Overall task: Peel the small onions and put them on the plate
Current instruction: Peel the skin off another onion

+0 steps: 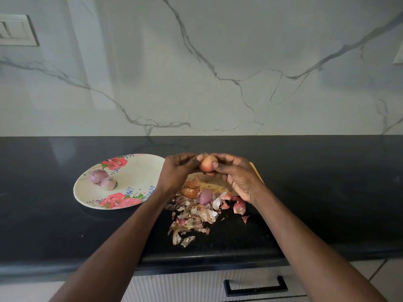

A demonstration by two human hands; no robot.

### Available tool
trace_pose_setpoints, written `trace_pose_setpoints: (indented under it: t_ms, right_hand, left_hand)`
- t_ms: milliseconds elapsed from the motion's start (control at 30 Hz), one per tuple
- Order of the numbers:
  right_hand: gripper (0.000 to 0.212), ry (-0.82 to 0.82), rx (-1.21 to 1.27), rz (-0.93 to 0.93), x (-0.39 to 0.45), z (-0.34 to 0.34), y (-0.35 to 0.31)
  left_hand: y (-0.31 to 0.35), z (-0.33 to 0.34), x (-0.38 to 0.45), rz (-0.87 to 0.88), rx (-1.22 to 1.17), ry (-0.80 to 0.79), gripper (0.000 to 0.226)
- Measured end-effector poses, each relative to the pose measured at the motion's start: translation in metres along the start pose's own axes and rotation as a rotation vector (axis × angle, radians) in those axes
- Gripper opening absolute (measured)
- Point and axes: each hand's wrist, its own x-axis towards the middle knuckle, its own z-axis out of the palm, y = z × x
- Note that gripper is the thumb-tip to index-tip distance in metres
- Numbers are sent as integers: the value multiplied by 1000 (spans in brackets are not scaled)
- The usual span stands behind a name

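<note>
**Both hands on one unpeeled onion, above the peel heap**

Fingers of both hands curled in on the same small onion (208, 163), held up off the counter. Right hand (238, 177): thumb pressed on the onion's front, other fingers wrapped behind/under. Left hand (176, 171): thumb & fingertips pinching at the onion's top left, near the wispy root end. Onion skin tan-orange, dry, still on.

Near to far:
- Drawer front w/ black bar handle (256, 287) at bottom edge, below counter lip.
- Black counter (327, 192), glossy. Forearms reach over it from both lower corners.
- Loose peel pile (192, 214) between the forearms: papery brown, pink & white scraps, spread from near the counter's front toward the hands.
- One purple onion (205, 196) lying among the scraps at the far side of the pile (looks peeled, partly bedded in skins).
- Yellowish board (257, 171) under the hands, mostly hidden; a corner shows right of the right hand. Orange-brown skins on its near edge.
- Floral plate (130, 171) left of the hands, just beside left wrist: white w/ red roses. Two peeled onions (102, 179) on it, pale purple, touching each other, left of centre.
- Marble-look wall (218, 73) behind, grey veins. Switch plate (15, 30) upper left.
</note>
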Motion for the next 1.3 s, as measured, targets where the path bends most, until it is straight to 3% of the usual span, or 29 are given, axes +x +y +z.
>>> trace_pose_setpoints:
  t_ms: [167, 367, 600, 767, 1000, 1300]
  right_hand:
    - [43, 145, -174, -84, -1, -1, 2]
    - [26, 61, -40, -64, 0, -4, 2]
    - [11, 111, -125, -73, 3, -2, 8]
    - [31, 96, -237, -114, 3, 0, 10]
    - [23, 151, -515, -306, 3, 0, 16]
    - [12, 292, -631, -381, 4, 2, 14]
  left_hand:
    - [3, 3, -3, -91, -85, -141, 30]
    - [2, 0, 1, -186, -233, -89, 25]
    - [2, 5, -3, -116, -13, -143, 33]
    - [-1, 2, -3, -14, 102, -133, 35]
    - [-4, 3, -3, 48, 252, -90, 38]
    - [0, 5, 0, -46, 100, -58, 29]
